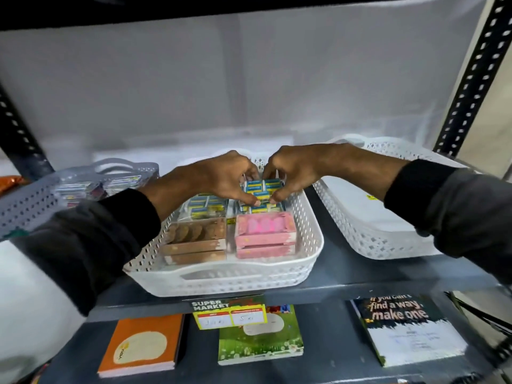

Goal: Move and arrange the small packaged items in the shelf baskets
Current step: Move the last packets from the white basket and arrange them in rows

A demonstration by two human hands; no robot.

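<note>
A white perforated basket (221, 275) stands in the middle of the shelf. At its back right lies a clear pack of small blue and yellow boxes (261, 187). My left hand (221, 176) and my right hand (293, 170) both pinch this pack from either side, over the basket. A second blue and yellow pack (206, 205) lies to the left of it, another (260, 209) just below it. A brown box of round biscuits (194, 236) fills the front left, and a pink box (264, 231) the front right.
A grey basket (27, 200) with clear packets stands at the left. A white basket (368, 236) with a flat white item is at the right. Notebooks (141, 345) lie on the shelf below, behind a supermarket price tag (230, 311). Black slotted uprights (471, 76) frame the shelf.
</note>
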